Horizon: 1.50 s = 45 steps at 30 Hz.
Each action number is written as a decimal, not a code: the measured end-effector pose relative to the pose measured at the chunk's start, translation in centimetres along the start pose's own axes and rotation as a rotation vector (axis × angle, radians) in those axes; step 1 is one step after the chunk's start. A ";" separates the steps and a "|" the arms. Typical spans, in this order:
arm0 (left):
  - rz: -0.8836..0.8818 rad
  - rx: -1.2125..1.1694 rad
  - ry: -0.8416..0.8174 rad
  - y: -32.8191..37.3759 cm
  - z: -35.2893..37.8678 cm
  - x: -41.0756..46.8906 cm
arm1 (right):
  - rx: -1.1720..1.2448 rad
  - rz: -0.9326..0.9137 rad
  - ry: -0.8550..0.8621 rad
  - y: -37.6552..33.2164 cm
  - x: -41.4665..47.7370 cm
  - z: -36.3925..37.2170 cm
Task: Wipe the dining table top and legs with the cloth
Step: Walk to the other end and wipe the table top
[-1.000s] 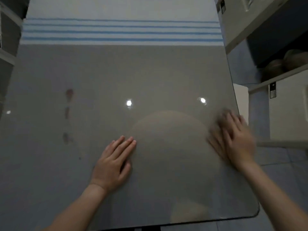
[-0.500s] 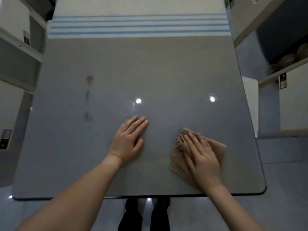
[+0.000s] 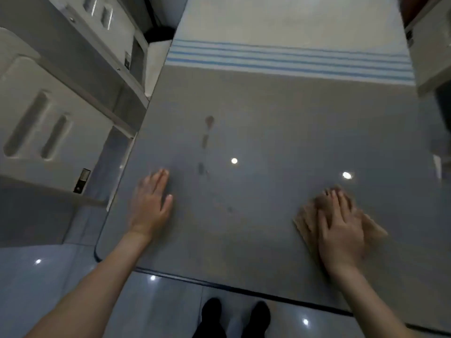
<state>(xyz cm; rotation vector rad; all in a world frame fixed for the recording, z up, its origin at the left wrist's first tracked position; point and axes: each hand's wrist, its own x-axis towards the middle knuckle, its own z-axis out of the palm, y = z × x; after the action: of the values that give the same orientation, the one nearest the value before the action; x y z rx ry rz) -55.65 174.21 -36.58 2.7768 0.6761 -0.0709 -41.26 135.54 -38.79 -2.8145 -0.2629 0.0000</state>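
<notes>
The glossy grey dining table top [image 3: 268,123] fills the middle of the head view. A tan cloth [image 3: 303,222] lies flat on it near the front right. My right hand [image 3: 339,230] presses flat on the cloth with straight, spread fingers and covers most of it. Flat on the bare table near its front left corner rests my left hand [image 3: 151,203], fingers straight. Reddish-brown stains [image 3: 208,121] run in a line on the top, beyond and between the hands. The table legs are hidden.
A white runner with blue stripes [image 3: 290,61] covers the far part of the table. Grey-white cabinets [image 3: 56,118] stand close along the left side, another unit [image 3: 432,76] at the right. My dark shoes [image 3: 234,315] stand on the shiny tiled floor below the front edge.
The view has swung so the table sits further right and the left cabinets show. My right hand and cloth slid from the right edge inward. My left hand now lies nearer the table's left edge.
</notes>
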 end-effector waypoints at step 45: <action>-0.007 -0.152 0.018 -3.0 1.3 0.4 | 0.047 -0.554 -0.123 -42.8 24.6 15.3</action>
<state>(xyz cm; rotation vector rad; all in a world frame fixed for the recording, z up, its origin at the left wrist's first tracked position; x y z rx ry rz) -56.62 176.60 -38.69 2.6330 0.6669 0.0043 -25.28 184.68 -39.42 -2.6035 -1.0426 0.0539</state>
